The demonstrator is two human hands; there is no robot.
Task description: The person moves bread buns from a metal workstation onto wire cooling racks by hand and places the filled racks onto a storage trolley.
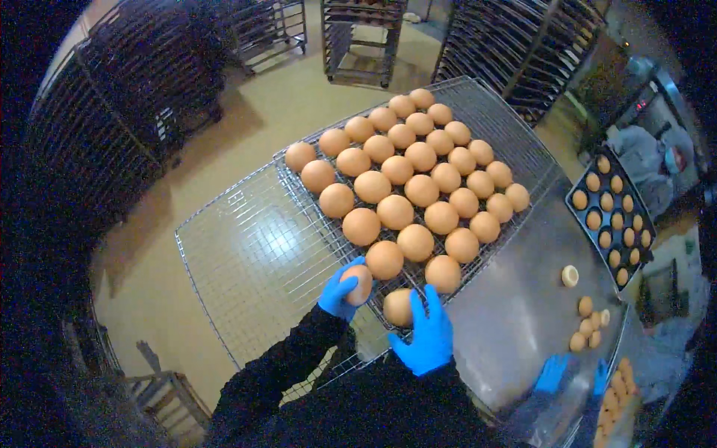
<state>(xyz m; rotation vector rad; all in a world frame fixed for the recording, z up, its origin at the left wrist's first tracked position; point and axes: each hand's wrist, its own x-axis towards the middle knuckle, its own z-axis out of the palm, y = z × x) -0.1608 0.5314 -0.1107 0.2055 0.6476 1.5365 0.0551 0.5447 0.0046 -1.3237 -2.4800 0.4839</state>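
My left hand (338, 292), in a blue glove, grips one round golden-brown bun (358, 284) by its side, at the near left corner of the batch. The bun is tilted up, so its edge faces me. My right hand (428, 339), also gloved in blue, has its fingers spread. Its forefinger rests against the right side of the nearest bun (397, 307), which sits at the front corner. Several rows of similar buns (421, 190) cover a raised wire rack (302, 190). Below it, a wider wire grid (229, 246) extends to the left.
A steel table (504, 313) runs to the right, with loose buns (586, 326) and a dark moulded baking tray (610, 215) of buns. Another person's gloved hand (552, 372) is at lower right; a person in pale clothing (638, 148) stands beyond. Tall rack trolleys (364, 45) line the back.
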